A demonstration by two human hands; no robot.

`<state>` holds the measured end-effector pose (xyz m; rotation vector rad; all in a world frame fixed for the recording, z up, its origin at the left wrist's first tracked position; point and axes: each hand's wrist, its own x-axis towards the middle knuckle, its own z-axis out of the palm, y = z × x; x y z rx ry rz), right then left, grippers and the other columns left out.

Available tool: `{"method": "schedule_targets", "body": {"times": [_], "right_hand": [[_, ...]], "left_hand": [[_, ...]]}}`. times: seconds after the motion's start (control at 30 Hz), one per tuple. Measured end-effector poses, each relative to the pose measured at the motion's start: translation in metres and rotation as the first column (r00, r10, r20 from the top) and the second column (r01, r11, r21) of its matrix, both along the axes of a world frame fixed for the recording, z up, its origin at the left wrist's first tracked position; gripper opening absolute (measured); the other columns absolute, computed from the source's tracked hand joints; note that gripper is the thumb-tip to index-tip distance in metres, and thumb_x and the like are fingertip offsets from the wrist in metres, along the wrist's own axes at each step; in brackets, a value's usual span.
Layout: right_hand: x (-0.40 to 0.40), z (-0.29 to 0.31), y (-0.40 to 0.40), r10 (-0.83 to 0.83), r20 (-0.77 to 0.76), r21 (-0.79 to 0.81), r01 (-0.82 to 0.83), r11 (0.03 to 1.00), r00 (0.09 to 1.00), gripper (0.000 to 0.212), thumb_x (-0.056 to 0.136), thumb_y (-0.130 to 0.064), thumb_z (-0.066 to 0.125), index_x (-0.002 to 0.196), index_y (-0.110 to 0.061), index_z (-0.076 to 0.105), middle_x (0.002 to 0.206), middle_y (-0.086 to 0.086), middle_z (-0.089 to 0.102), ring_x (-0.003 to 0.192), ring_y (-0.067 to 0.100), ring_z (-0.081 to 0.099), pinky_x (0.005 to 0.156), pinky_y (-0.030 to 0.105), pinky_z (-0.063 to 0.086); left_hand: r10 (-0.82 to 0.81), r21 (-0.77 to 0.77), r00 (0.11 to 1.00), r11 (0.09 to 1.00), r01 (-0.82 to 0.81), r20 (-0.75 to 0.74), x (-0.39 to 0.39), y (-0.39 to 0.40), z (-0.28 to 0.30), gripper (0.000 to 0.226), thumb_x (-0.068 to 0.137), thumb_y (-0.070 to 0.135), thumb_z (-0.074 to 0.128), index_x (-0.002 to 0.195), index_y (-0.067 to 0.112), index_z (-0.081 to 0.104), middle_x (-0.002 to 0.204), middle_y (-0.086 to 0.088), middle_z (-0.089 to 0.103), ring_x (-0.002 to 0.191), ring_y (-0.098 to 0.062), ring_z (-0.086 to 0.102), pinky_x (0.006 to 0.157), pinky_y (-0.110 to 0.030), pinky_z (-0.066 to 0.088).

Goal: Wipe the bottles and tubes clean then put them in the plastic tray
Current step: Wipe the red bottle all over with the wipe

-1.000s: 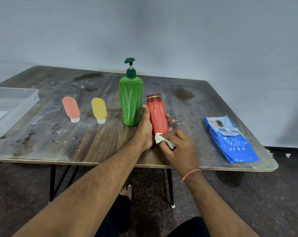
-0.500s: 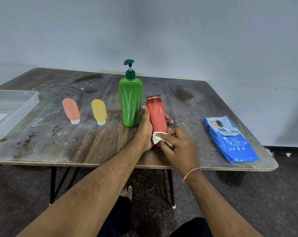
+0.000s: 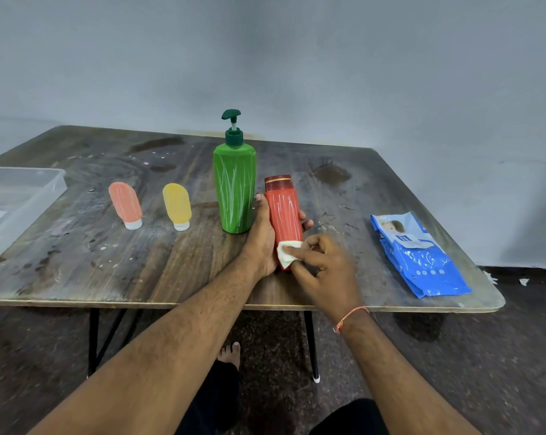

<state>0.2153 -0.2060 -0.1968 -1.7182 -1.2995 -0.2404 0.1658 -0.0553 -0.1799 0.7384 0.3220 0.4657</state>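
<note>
The tall red plastic bottle with the dark red cap [image 3: 283,215] stands up straight on the worn wooden bench [image 3: 158,271], near the front edge and just beside the big green pump bottle [image 3: 234,189]. Its long side runs up and down. The left hand [image 3: 262,237] is curled round the red bottle from the left side, with fingertips peeking out on the far right, so it holds the bottle steady. The right hand [image 3: 321,265] is in front of the bottle, low down, and pinches a small white wipe [image 3: 286,254] against the bottom part. White streaks still show higher up, so the wipe most likely has to go up along the bottle, toward the cap.

The clear plastic tray [image 3: 50,191] sits far off at the left end of the bench. The left hand is the nearer one to it. The small pink tube [image 3: 125,204] and the small yellow tube [image 3: 177,205] stand on their caps between the bottles and the tray, so the way there passes over them
</note>
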Motion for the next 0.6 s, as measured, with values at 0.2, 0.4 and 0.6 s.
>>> {"method": "schedule_targets", "body": {"times": [0.2, 0.4, 0.6], "right_hand": [[-0.0017, -0.0018, -0.0004, -0.073, -0.102, 0.059, 0.08, 0.995, 0.992, 0.016, 0.085, -0.017, 0.078, 0.095, -0.027, 0.086, 0.093, -0.013, 0.064, 0.088, 0.008, 0.066, 0.072, 0.026, 0.055], [0.0008, 0.0038, -0.0007, -0.05, -0.071, 0.053, 0.053, 0.997, 0.996, 0.035, 0.091, -0.005, 0.076, 0.114, -0.03, 0.083, 0.104, -0.014, 0.061, 0.097, 0.008, 0.063, 0.081, 0.021, 0.053], [-0.0018, -0.001, -0.0014, -0.022, -0.067, 0.049, 0.025, 0.998, 0.998, 0.024, 0.08, -0.004, 0.074, 0.086, -0.025, 0.086, 0.097, -0.014, 0.065, 0.09, 0.008, 0.068, 0.073, 0.027, 0.054]], "left_hand": [[0.011, 0.005, 1.0, 1.0, -0.011, 0.009, -0.0042, -0.0042, 0.0036, 0.09, 0.095, 0.084, 0.024, 0.111, 0.007, 0.069, 0.093, -0.011, 0.074, 0.096, -0.028, 0.073, 0.083, -0.048, 0.059], [-0.005, -0.026, 0.999, 1.0, 0.006, 0.037, -0.0012, -0.0042, 0.0008, 0.093, 0.094, 0.085, 0.027, 0.106, 0.004, 0.07, 0.092, -0.013, 0.073, 0.097, -0.03, 0.071, 0.113, -0.059, 0.045], [0.022, 0.004, 0.999, 1.0, -0.023, 0.023, -0.0034, -0.0045, 0.0043, 0.089, 0.096, 0.083, 0.025, 0.108, 0.008, 0.071, 0.093, -0.011, 0.072, 0.095, -0.028, 0.073, 0.086, -0.045, 0.059]]}}
